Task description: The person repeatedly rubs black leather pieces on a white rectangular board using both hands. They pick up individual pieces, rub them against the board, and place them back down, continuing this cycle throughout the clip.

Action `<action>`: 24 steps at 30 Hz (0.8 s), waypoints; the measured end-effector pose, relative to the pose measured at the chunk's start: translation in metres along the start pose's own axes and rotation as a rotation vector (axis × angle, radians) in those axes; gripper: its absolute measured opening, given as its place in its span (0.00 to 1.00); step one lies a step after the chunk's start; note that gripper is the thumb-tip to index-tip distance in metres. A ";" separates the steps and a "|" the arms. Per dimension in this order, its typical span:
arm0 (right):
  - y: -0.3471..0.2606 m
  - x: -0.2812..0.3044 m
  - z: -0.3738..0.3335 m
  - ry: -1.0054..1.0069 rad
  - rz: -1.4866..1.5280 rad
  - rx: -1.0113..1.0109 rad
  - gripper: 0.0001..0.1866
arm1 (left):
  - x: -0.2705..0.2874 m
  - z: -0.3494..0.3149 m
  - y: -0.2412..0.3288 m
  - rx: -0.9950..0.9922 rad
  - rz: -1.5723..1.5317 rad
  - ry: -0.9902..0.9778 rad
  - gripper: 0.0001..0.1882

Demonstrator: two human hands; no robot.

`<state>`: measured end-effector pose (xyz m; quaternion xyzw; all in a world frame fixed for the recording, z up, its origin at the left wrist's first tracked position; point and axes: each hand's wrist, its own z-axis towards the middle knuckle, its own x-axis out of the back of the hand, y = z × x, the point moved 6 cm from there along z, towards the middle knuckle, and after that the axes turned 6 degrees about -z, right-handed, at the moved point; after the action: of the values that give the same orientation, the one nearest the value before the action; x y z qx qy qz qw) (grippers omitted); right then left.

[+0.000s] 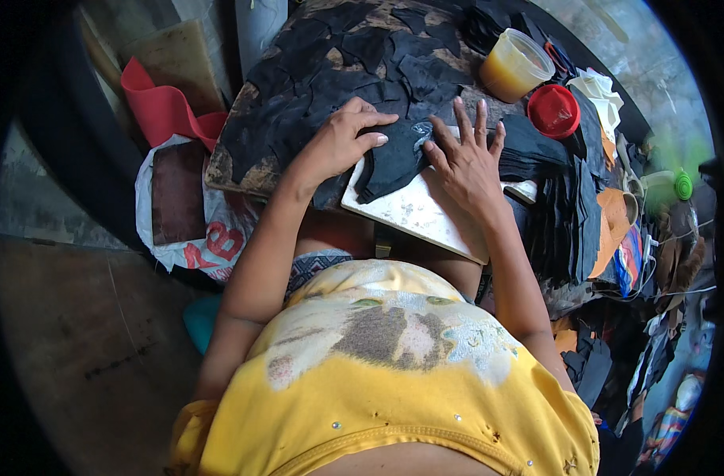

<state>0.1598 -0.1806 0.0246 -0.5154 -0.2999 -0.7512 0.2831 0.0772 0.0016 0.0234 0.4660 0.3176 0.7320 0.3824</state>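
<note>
While both hands, left (342,139) and right (465,159), press flat, fingers spread, on the black piece (394,163), wet glue could let it slide off the white board (413,214).

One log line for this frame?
left hand: flat on black piece | right hand: pressing same piece | under: white board

Workshop: cut leather pieces (354,55), glue tub (514,65)
</note>
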 end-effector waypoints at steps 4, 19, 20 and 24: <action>-0.006 0.000 0.002 0.029 0.021 0.044 0.27 | 0.004 -0.004 -0.001 0.088 -0.072 -0.037 0.25; -0.051 0.005 0.023 -0.068 0.078 0.159 0.32 | 0.004 -0.021 -0.007 0.153 -0.367 0.051 0.45; -0.051 0.005 0.026 -0.071 0.082 0.173 0.32 | 0.004 -0.023 -0.006 0.112 -0.387 0.081 0.44; -0.046 0.004 0.030 -0.082 0.127 0.219 0.27 | 0.009 -0.026 -0.016 0.173 -0.475 0.260 0.34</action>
<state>0.1429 -0.1290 0.0296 -0.5297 -0.3583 -0.6726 0.3723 0.0546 0.0145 0.0045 0.3116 0.5255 0.6456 0.4583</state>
